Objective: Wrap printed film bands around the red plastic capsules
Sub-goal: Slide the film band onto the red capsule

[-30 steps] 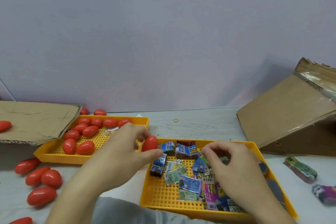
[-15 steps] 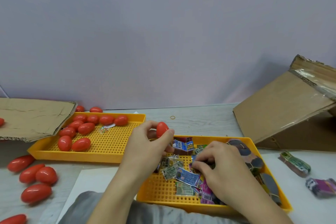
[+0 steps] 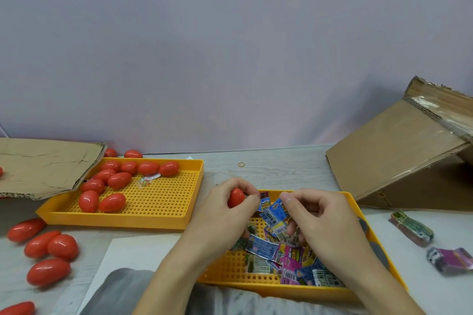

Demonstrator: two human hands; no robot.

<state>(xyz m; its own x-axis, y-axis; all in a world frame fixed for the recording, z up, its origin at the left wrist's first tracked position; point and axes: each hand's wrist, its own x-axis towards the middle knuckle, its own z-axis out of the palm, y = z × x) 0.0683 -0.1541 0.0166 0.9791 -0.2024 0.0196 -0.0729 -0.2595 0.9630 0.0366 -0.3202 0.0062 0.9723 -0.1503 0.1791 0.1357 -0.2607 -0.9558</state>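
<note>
1. Head view, the step in hand: the left hand holds one red capsule above the near tray, its fingers curled round the capsule; the right hand pinches a blue printed film band between thumb and forefinger, lifted clear of the loose bands heaped in that tray; by my reading this is the pairing step, band picked and capsule picked, wrap not yet begun.
2. Head view, the next move: it looks to call for opening the band into a loop and bringing it over the capsule's free end, which means the left fingers should leave the tip bare; whether the band is a closed sleeve or a flat strip cannot be told, since it shows flattened.
3. Head view, thing against fingers: the capsule sits just left of the band, near it but not plainly touching; only its upper rounded part shows past the left fingers, the rest hidden in the hand; the band hangs from the right fingertips toward the tray floor.
4. Head view, stock around the near tray: a far tray to its left holds unwrapped capsules; more capsules lie loose on the table left of that; two bundles of bands lie right of the near tray.
</note>
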